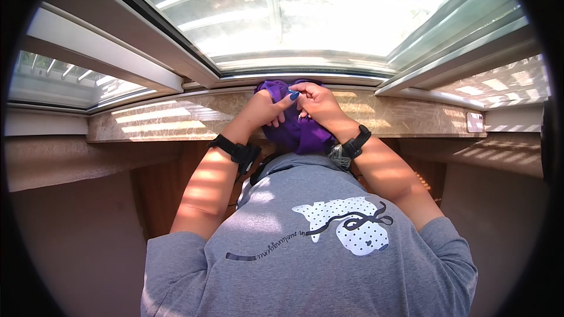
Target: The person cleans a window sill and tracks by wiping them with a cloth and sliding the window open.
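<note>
A bunched purple cloth (pixel 296 135) lies over the front edge of the window sill, close in front of my chest. My left hand (pixel 267 108) is closed on the cloth's left side, its thumb stretched toward the other hand. At that thumb's tip shows something shiny and blue, perhaps a painted nail. From the right, my right hand (pixel 317 104) pinches the cloth near the same spot, its fingertips almost meeting the left thumb. Folds and fingers hide what exactly lies between the fingertips. Black bands circle both wrists.
The brown stone-patterned sill (pixel 194 114) runs across, striped with sunlight. Behind it stands a window with white frames (pixel 329 76). A phone-like pale object (pixel 474 122) is at the sill's right end. Something clear and stringy (pixel 339 157) hangs by my right wrist.
</note>
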The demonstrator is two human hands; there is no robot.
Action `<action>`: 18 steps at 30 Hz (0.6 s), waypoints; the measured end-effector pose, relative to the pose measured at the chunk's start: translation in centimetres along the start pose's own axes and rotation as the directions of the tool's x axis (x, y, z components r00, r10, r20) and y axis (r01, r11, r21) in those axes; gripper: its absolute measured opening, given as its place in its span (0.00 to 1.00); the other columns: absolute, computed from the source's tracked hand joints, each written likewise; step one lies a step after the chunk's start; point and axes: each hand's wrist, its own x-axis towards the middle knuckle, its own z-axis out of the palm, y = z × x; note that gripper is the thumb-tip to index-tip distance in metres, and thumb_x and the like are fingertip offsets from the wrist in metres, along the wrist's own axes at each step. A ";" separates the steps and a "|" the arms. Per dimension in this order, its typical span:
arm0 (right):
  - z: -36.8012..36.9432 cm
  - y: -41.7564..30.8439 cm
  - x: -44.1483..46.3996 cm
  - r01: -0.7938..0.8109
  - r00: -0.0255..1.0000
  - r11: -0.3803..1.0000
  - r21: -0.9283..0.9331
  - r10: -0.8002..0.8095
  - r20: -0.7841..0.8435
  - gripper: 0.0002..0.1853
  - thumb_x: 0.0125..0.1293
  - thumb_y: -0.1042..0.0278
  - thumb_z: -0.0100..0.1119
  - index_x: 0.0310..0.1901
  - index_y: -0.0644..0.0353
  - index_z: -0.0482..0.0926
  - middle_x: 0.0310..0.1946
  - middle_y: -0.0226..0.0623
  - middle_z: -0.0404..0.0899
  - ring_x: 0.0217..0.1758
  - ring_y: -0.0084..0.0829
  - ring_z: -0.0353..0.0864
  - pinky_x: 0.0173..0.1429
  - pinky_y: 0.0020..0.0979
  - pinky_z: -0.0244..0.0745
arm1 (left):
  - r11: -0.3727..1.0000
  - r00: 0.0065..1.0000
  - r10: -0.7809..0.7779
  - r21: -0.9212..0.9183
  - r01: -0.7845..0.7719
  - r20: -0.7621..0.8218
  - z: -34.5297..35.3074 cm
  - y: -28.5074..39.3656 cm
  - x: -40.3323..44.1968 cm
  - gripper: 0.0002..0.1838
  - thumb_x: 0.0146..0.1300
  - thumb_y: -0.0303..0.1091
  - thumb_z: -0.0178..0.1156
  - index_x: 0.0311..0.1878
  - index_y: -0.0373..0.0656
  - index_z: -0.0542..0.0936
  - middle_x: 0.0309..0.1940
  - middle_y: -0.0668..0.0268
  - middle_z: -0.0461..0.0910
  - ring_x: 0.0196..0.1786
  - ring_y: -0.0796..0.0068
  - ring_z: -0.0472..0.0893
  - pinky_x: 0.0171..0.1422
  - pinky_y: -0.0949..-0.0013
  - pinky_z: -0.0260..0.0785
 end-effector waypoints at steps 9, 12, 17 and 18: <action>-0.2 0.5 0.1 0.055 0.998 0.998 -0.039 -0.054 0.023 0.17 0.62 0.72 0.57 0.53 0.66 0.75 0.22 0.26 0.73 0.23 0.16 0.73 0.29 0.20 0.70 | 1.000 1.000 -0.008 0.005 0.008 -0.015 0.1 -0.1 0.1 0.23 0.67 0.50 0.54 0.24 0.41 0.77 0.14 0.67 0.77 0.13 0.80 0.75 0.16 0.77 0.62; -0.2 0.5 0.1 0.068 0.997 0.997 -0.031 -0.067 0.031 0.18 0.61 0.73 0.57 0.53 0.66 0.75 0.22 0.26 0.73 0.23 0.16 0.73 0.29 0.20 0.70 | 1.000 1.000 -0.012 0.002 0.012 -0.021 0.2 0.2 0.0 0.23 0.66 0.50 0.54 0.23 0.40 0.77 0.14 0.67 0.77 0.13 0.80 0.75 0.16 0.77 0.62; -0.2 0.5 0.1 0.069 0.997 0.997 -0.016 -0.069 0.040 0.18 0.61 0.73 0.57 0.53 0.66 0.75 0.22 0.26 0.73 0.23 0.16 0.73 0.29 0.20 0.70 | 1.000 0.999 -0.021 -0.001 0.021 -0.028 0.3 0.1 0.1 0.23 0.67 0.50 0.54 0.23 0.40 0.77 0.14 0.67 0.77 0.13 0.79 0.75 0.16 0.77 0.62; -0.2 0.5 0.1 0.068 0.997 0.998 -0.017 -0.067 0.039 0.18 0.61 0.73 0.57 0.53 0.66 0.74 0.23 0.26 0.73 0.24 0.16 0.73 0.29 0.20 0.70 | 1.000 0.999 -0.024 0.001 0.024 -0.033 0.3 0.0 0.1 0.23 0.67 0.50 0.54 0.23 0.40 0.77 0.14 0.67 0.77 0.13 0.79 0.75 0.16 0.77 0.62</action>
